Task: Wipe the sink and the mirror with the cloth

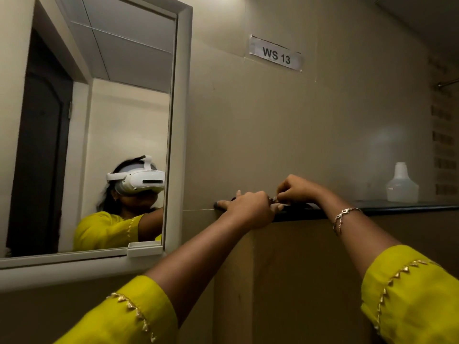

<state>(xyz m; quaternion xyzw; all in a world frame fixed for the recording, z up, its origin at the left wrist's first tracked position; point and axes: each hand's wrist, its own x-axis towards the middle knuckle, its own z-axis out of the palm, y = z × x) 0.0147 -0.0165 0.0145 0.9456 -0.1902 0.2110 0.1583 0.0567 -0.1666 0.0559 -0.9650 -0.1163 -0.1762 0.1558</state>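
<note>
The white-framed mirror (99, 120) fills the left of the view and reflects a person in a yellow top with a white headset. Right of it a dark ledge (397, 208) runs along the wall. Both my hands are up at the ledge's left end. My left hand (248, 208) lies on the ledge edge with its fingers stretched forward. My right hand (298, 188), close beside it, has its fingers curled down and pinches a dark thing that looks like a cloth (295, 206) lying on the ledge. Most of that thing is hidden by my hands. No sink is in view.
A translucent white bottle (402, 184) without a cap stands on the ledge to the right. A paper label "WS 13" (275, 54) is stuck on the beige wall above. A metal rail (449, 83) shows at the far right.
</note>
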